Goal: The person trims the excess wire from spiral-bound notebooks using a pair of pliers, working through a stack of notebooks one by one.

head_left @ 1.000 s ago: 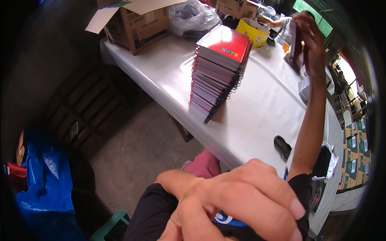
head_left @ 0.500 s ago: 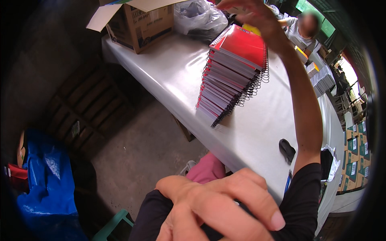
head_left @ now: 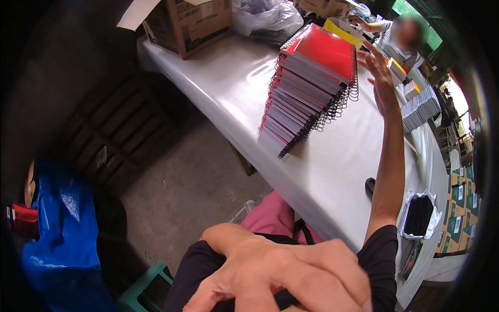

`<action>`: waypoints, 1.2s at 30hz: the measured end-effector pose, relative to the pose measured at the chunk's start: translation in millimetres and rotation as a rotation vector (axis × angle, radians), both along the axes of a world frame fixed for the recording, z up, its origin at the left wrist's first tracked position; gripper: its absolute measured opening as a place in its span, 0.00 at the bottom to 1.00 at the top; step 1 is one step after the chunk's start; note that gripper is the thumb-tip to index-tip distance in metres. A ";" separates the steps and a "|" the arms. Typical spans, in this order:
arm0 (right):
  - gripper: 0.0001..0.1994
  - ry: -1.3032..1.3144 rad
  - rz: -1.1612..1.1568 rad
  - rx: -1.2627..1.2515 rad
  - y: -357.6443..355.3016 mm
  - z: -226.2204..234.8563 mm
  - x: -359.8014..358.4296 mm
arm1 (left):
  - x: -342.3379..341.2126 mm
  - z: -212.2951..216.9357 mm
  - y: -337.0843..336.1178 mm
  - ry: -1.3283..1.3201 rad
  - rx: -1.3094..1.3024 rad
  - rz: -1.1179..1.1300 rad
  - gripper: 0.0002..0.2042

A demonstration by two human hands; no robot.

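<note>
A tall, fanned stack of red-covered spiral-bound notebooks (head_left: 317,67) stands on the white-covered table (head_left: 218,99), black coils along its edges. Just right of its top, my right hand (head_left: 380,78) is raised with fingers spread and holds nothing. I cannot tell whether it touches the coils. Very close to the camera, my left hand (head_left: 291,270) hovers over my lap, back of the hand up. Its fingers are loosely bent and apart, the tips partly cut off by the lower edge, and no object shows in it.
A cardboard box (head_left: 192,28) and a clear plastic bag (head_left: 265,21) sit at the table's far end. Black coils (head_left: 418,216) lie in white wrapping at right. Beyond are stacked books (head_left: 420,109), a person (head_left: 392,47) and cartons (head_left: 457,213). A green stool (head_left: 148,286) stands lower left.
My right hand has moved down from above the stack to its right side. My left hand has shifted slightly, its fingers bending downward. The view has tilted a little.
</note>
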State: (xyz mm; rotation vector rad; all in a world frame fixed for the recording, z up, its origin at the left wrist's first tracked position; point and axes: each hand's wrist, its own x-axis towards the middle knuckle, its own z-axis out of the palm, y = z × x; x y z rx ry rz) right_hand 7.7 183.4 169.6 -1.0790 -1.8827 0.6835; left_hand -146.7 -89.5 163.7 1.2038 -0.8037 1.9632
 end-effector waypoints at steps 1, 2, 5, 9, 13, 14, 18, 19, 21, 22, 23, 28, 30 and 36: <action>0.29 0.015 0.019 -0.025 0.5 -7.6 3.6 | 0.0 -0.1 0.4 0.001 0.054 -0.004 0.22; 0.30 0.066 0.080 -0.066 1.4 -16.8 4.6 | -0.1 -0.6 0.7 0.002 0.106 -0.009 0.22; 0.31 0.259 0.247 -0.187 -0.5 -28.8 5.0 | -31.8 -8.7 -11.7 0.236 -0.092 0.024 0.17; 0.32 0.575 0.248 -0.170 -1.6 -30.3 -8.1 | -57.9 -31.6 33.5 0.246 -0.421 0.921 0.25; 0.30 0.721 0.183 -0.170 -11.0 -7.3 -61.6 | -66.5 -15.0 121.5 0.315 -0.833 1.255 0.32; 0.29 0.751 0.173 -0.210 -16.0 -2.8 -77.4 | -67.7 -12.9 137.0 0.328 -0.909 1.117 0.32; 0.26 0.780 0.039 0.091 -20.2 -11.9 -98.6 | -59.1 -18.7 176.3 0.369 -0.903 1.057 0.26; 0.26 0.789 -0.010 0.140 -20.6 -14.1 -96.1 | -54.9 -18.3 171.4 0.388 -0.934 1.003 0.27; 0.28 0.836 -0.037 0.156 -19.8 -15.9 -92.2 | -50.6 -17.9 169.6 0.372 -0.925 0.942 0.29; 0.28 0.876 -0.015 0.124 -19.0 -16.2 -91.1 | -50.1 -19.7 171.1 0.339 -0.923 0.908 0.30; 0.29 0.915 0.010 0.093 -18.1 -16.3 -91.0 | -49.9 -22.1 173.0 0.306 -0.922 0.874 0.31; 0.33 0.738 -0.082 0.120 -31.1 -19.9 -96.3 | -60.3 -32.7 177.9 0.333 -0.931 0.993 0.39; 0.33 0.807 -0.128 0.179 -14.6 -31.1 -80.6 | -72.5 -39.4 174.3 0.251 -1.022 0.843 0.41; 0.39 0.847 -0.080 -0.290 -7.5 -98.5 -69.8 | -70.8 -131.3 168.7 0.289 -1.197 0.734 0.45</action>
